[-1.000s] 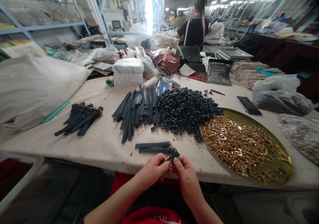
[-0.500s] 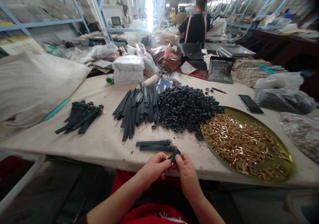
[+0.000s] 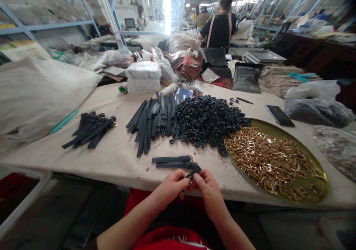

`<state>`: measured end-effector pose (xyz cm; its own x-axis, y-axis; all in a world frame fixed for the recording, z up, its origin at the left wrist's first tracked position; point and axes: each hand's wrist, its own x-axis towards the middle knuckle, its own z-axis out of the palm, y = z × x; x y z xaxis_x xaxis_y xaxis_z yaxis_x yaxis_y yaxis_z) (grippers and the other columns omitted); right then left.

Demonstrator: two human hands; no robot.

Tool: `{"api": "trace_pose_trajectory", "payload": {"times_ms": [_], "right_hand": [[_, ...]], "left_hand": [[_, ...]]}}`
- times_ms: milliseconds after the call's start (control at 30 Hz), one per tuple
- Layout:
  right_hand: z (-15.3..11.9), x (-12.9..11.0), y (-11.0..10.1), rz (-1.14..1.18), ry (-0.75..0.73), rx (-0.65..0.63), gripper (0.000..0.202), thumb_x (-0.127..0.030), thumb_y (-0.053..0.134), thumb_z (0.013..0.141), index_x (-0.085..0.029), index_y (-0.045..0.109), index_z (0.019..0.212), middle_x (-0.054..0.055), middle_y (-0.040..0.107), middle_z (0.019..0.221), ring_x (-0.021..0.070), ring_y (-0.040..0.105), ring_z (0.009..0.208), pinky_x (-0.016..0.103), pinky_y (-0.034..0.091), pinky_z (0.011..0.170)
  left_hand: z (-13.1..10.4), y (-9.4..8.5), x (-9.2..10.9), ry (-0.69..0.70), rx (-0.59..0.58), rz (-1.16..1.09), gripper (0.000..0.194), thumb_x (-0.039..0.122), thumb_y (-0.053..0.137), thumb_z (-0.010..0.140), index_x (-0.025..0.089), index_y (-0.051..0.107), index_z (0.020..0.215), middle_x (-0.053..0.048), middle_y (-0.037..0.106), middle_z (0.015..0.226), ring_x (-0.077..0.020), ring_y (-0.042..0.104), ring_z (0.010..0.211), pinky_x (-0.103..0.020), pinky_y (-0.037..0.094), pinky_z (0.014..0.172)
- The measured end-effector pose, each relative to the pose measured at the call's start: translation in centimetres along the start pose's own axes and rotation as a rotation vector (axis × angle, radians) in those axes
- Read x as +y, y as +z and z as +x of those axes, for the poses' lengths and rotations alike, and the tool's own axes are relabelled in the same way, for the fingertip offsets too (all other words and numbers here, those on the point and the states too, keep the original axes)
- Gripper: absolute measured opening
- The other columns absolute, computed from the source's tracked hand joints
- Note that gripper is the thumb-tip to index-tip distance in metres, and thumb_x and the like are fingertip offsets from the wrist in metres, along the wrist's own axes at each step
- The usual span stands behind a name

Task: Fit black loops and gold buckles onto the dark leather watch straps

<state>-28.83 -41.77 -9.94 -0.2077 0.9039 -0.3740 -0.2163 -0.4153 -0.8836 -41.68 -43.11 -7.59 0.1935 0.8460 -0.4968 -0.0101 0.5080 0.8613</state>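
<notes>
Between my two hands, at the table's front edge, is a dark strap [image 3: 194, 172] with a bit of gold metal on it. My left hand [image 3: 175, 185] pinches its left side, and my right hand [image 3: 206, 183] grips the other side with the thumb on top. Just beyond lie two finished-looking straps [image 3: 172, 162] with gold buckles, side by side. Behind them are a heap of loose flat straps [image 3: 151, 122] and a pile of small black loops [image 3: 207, 120]. Gold buckles fill a round brass tray [image 3: 319, 187] on the right.
A bundle of buckled straps [image 3: 90, 129] lies on the left of the table [image 3: 111, 168]. A phone [image 3: 279, 115] is beyond the tray. Plastic-wrapped packs [image 3: 143, 76] and bags line the back. A person in black [image 3: 219, 31] is farther off.
My right thumb has shifted slightly left and down on the strap, whose dark end shows a little more. My left hand has barely moved.
</notes>
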Motion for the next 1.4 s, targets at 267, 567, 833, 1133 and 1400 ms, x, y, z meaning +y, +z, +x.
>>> {"api": "trace_pose_trajectory", "payload": {"times_ms": [267, 567, 833, 1133, 1400], "right_hand": [[-0.2, 0.2, 0.0, 0.042, 0.056, -0.01, 0.021, -0.037, 0.056, 0.073, -0.019, 0.047, 0.073, -0.004, 0.051, 0.058, 0.0109, 0.048, 0.054, 0.025, 0.039, 0.057], [-0.2, 0.2, -1.3, -0.378, -0.145, -0.022, 0.02, -0.038, 0.056, 0.073, -0.018, 0.053, 0.077, -0.001, 0.054, 0.067, 0.0131, 0.047, 0.063, 0.026, 0.037, 0.062], [-0.3, -0.8, -0.6, 0.098, 0.167, -0.172, 0.02, -0.036, 0.058, 0.071, -0.017, 0.052, 0.07, -0.005, 0.048, 0.056, 0.0079, 0.04, 0.051, 0.021, 0.03, 0.051], [-0.2, 0.1, -2.2, -0.569, -0.207, -0.042, 0.013, -0.028, 0.058, 0.068, -0.019, 0.051, 0.061, -0.003, 0.05, 0.055, 0.0118, 0.043, 0.055, 0.023, 0.032, 0.052], [0.4, 0.1, -2.2, -0.576, -0.178, -0.133, 0.014, -0.031, 0.055, 0.072, -0.018, 0.051, 0.068, -0.002, 0.053, 0.062, 0.0125, 0.047, 0.06, 0.024, 0.034, 0.057]], "left_hand": [[0.0, 0.2, 0.5, -0.046, 0.025, -0.048, 0.018, 0.032, 0.053, 0.07, 0.016, 0.045, 0.069, 0.004, 0.054, 0.061, -0.0051, 0.043, 0.045, -0.017, 0.033, 0.042], [0.0, 0.6, -0.8, 0.045, 0.138, 0.136, 0.02, 0.035, 0.047, 0.075, 0.017, 0.045, 0.066, 0.008, 0.044, 0.049, -0.0049, 0.035, 0.036, -0.018, 0.026, 0.036], [-0.5, 0.7, 1.0, -0.101, 0.036, -0.037, 0.023, 0.037, 0.054, 0.07, 0.016, 0.046, 0.066, 0.005, 0.053, 0.054, -0.0046, 0.039, 0.04, -0.018, 0.027, 0.04], [-0.2, 1.1, -0.7, -0.015, 0.057, 0.089, 0.013, 0.029, 0.047, 0.068, 0.017, 0.044, 0.064, 0.006, 0.049, 0.049, -0.005, 0.036, 0.036, -0.018, 0.025, 0.037], [0.2, 1.0, -1.6, -0.027, 0.103, 0.182, 0.013, 0.03, 0.044, 0.072, 0.018, 0.043, 0.066, 0.006, 0.049, 0.052, -0.006, 0.036, 0.036, -0.019, 0.026, 0.037]]}}
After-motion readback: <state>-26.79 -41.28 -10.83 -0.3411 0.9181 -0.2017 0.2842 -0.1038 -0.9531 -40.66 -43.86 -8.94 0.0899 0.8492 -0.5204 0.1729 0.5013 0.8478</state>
